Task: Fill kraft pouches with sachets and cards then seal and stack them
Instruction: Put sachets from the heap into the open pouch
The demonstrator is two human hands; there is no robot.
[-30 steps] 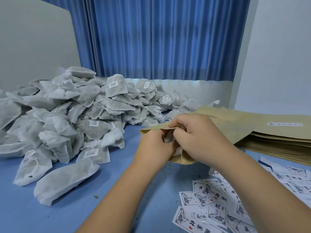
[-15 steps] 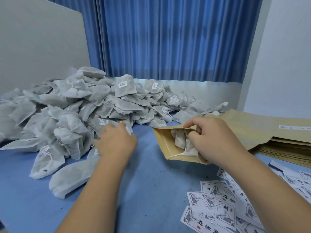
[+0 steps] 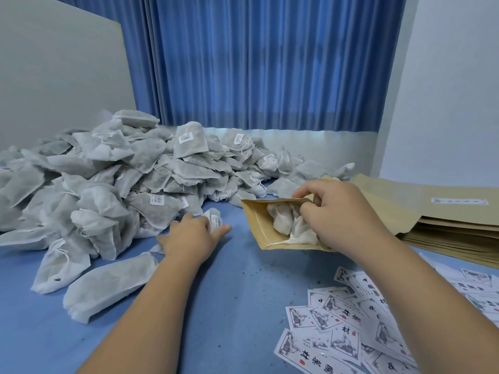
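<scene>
The left grip (image 3: 191, 236) is lowered palm-down at the near edge of the heap of sachets (image 3: 108, 184), and a single white sachet (image 3: 216, 220) with a small printed label is pinched between its thumb and fingers. The sachet is pressed low against the blue bench (image 3: 229, 292), just ahead of the thumb.

To the right of that grip, and apart from it, a kraft pouch (image 3: 259, 225) is held by the right grip (image 3: 334, 214). Its fingers are curled over the upper edge of the pouch mouth, and the mouth is kept open towards the left grip. The pouch is tilted, with its lower edge close to the bench. Crumpled white sachets, already lodged inside the pouch (image 3: 286, 222), are seen just left of the right grip's knuckles.

Behind and to the right of the right grip, a stack of flat pouches (image 3: 445, 228) is laid on the bench. Nearer than the right grip, under its forearm, printed cards (image 3: 337, 327) are scattered, overlapping one another. Far beyond both grips a blue curtain (image 3: 256, 63) is hung, and a pale board (image 3: 54, 76) is leaned up behind the heap.
</scene>
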